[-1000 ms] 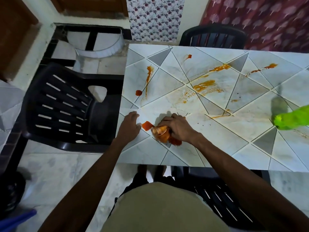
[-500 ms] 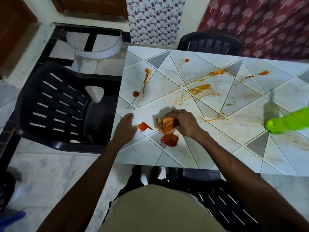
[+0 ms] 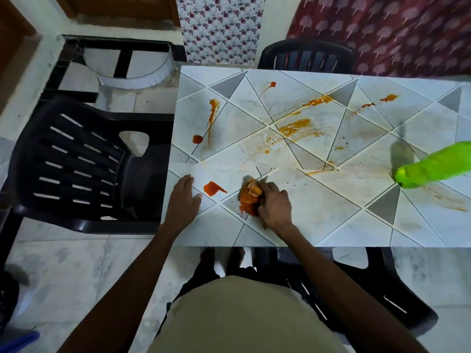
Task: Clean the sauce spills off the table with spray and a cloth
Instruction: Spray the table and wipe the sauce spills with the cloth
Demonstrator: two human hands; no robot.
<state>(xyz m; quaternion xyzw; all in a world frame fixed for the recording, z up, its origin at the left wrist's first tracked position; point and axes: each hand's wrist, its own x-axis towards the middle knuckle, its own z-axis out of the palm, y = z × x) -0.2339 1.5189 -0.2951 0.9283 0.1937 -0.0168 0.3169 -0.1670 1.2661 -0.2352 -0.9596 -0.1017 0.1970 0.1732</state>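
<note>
My right hand [image 3: 274, 206] grips a sauce-stained orange cloth [image 3: 249, 194] and presses it on the tiled table [image 3: 318, 220] near the front edge. A grainy red smear [image 3: 247, 208] lies under the cloth. My left hand [image 3: 184, 198] rests flat on the table's left corner. Between the hands sits a red sauce blob [image 3: 212, 188]. Orange streaks [image 3: 297, 128] cross the middle and far parts of the table, and a red drop [image 3: 197, 139] lies at the left. A green spray bottle [image 3: 433, 169] stands at the right edge of the view.
A black plastic chair [image 3: 84, 164] stands left of the table, another chair [image 3: 305, 56] at its far side, and a third chair [image 3: 369, 296] under the near edge by my legs. Patterned curtains hang behind.
My right hand has drawn the cloth back toward me over the grainy red smear, after pushing it away. The left hand stays planted on the corner.
</note>
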